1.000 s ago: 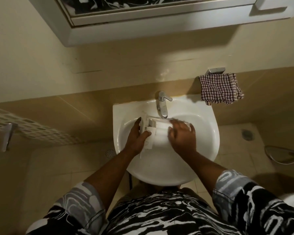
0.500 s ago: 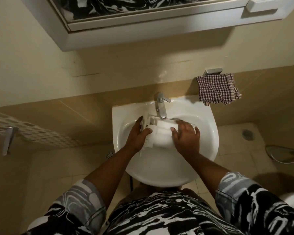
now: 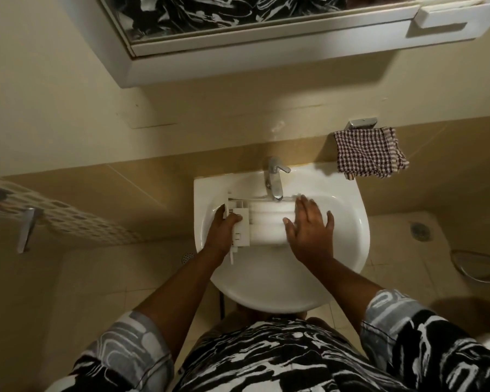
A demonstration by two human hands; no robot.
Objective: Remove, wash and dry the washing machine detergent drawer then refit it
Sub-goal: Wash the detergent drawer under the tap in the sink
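The white detergent drawer (image 3: 263,224) is held lying across the basin of the sink (image 3: 351,210), just below the tap (image 3: 275,179). Its left end is gripped by the left hand (image 3: 222,232), thumb curled over the front panel. The right hand (image 3: 309,230) is laid flat on its right end, fingers straight and spread. A checked cloth (image 3: 369,152) is hung on the wall beside the sink.

the white plastic detergent drawer (image 3: 263,226) is smeared with blur along its middle, its surface detail unreadable, and its right end lies hidden under the right hand (image 3: 309,230). the left hand (image 3: 221,234) hides its fingers behind the drawer's front panel. the white-framed mirror cabinet (image 3: 266,43) is cut off by the top edge.
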